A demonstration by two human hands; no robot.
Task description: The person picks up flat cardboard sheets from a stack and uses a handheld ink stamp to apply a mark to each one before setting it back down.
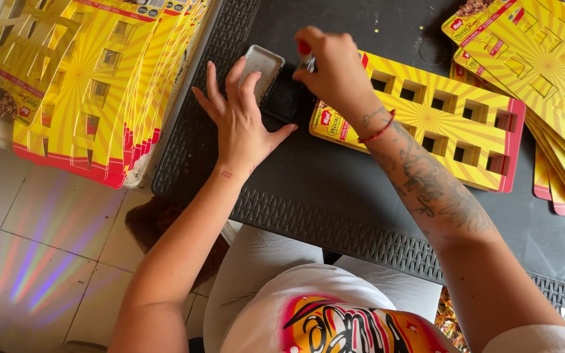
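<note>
My left hand (240,114) lies flat with fingers spread on the dark table, its fingertips resting on the grey lid of an open ink pad tin (264,68). The black ink pad (287,99) lies just right of it. My right hand (335,68) is closed around a small stamp with a red top (305,55), held over the pad. A yellow and red card with square cut-outs (443,121) lies flat under my right wrist.
A fanned stack of the same yellow cards (93,78) lies at the left, hanging over the table's edge. Another stack (544,78) sits at the far right. The black ribbed table rim (335,225) runs in front of me; tiled floor lies at lower left.
</note>
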